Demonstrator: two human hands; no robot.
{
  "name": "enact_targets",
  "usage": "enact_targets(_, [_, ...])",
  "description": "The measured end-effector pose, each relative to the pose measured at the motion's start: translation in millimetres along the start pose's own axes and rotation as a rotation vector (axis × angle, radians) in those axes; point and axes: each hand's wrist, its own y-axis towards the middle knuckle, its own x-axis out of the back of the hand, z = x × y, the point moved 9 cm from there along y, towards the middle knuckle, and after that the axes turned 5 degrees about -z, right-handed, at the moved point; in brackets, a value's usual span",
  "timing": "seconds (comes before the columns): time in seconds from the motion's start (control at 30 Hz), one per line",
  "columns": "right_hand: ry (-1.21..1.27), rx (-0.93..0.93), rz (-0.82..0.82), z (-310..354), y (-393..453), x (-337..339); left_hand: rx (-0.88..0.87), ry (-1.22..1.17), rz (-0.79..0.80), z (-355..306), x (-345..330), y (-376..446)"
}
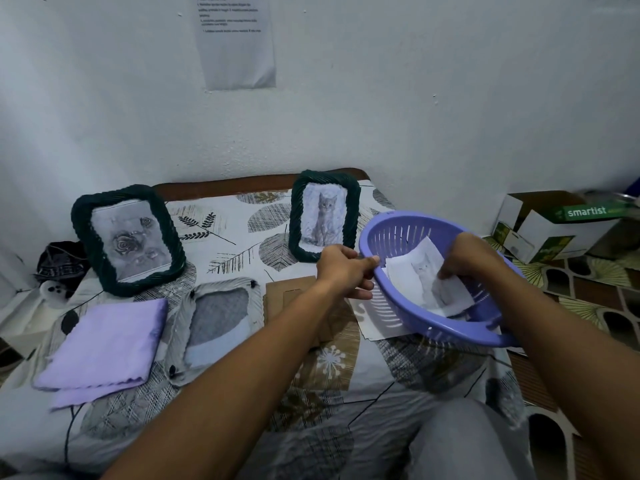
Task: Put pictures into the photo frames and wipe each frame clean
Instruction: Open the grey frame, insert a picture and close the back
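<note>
Leaf-print bedsheet (242, 216) below; left hand (341, 268) curls round the lilac slotted plastic basket (398, 233) rim, tilting it so right hand (464, 258) can pinch a printed cat picture (424, 271).

Both arms are bare and stretched forward from the bottom of the view, angling in toward the right side. The left hand (343, 268) is knuckles-up with the fingers curled and the thumb sticking out to the right, clamped onto the near-left rim of the purple basket (391, 233). The right hand (464, 254) is dipped down inside that basket, wrist bent, back of the hand facing up, fingertips pinching the edge of a printed cat picture (429, 278). The right forearm crosses over the basket's near rim.
</note>
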Motion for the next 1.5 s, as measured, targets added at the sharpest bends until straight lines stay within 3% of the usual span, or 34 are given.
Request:
enact_targets(0.1, [0.189,-0.014,0.003,4.3,-7.7,12.4,-0.069,0.093,-0.1,-4.4,6.8,3.3])
enact_targets(0.2, [0.602,-0.062,0.136,8.2,-19.6,15.5,-0.322,0.279,-0.24,-31.2,11.9,-0.8])
enact_targets(0.3, [0.92,-0.042,0.282,21.0,-40.7,21.1,-0.469,0.174,-0.148,-56.8,-3.5,-12.5])
enact_targets(0.47, [1.204,0.119,0.3,49.1,-63.5,39.5,-0.078,-0.169,0.193,-59.8,-45.8,-24.3])
enact_targets(0.67, [1.149,0.366,0.208,86.8,-92.4,58.7,-0.005,-0.365,0.256,-76.4,-41.1,-31.2])
enact_targets(0.97, [0.875,0.498,0.023,133.2,-120.4,61.8,-0.051,-0.35,0.09,-79.1,23.9,-32.3])
enact_targets(1.07, [0.842,0.465,-0.061,144.8,-120.0,54.7,-0.07,-0.304,-0.002,-72.0,65.8,-32.4])
enact_targets(1.13, [0.906,0.398,-0.022,151.8,-115.4,39.7,-0.075,-0.264,-0.03,-64.0,93.1,-34.3])
enact_targets(1.27, [1.039,0.225,0.22,179.6,-119.4,-10.4,-0.023,-0.201,-0.084,-37.9,144.2,-38.7])
enact_targets(1.37, [1.031,0.201,0.355,205.2,-134.6,-46.5,0.004,-0.144,-0.138,-18.4,181.0,-39.9])
enact_targets(1.5, [1.03,0.148,0.484,227.3,-150.3,-95.1,-0.143,0.249,-0.342,-3.8,246.4,-41.3])
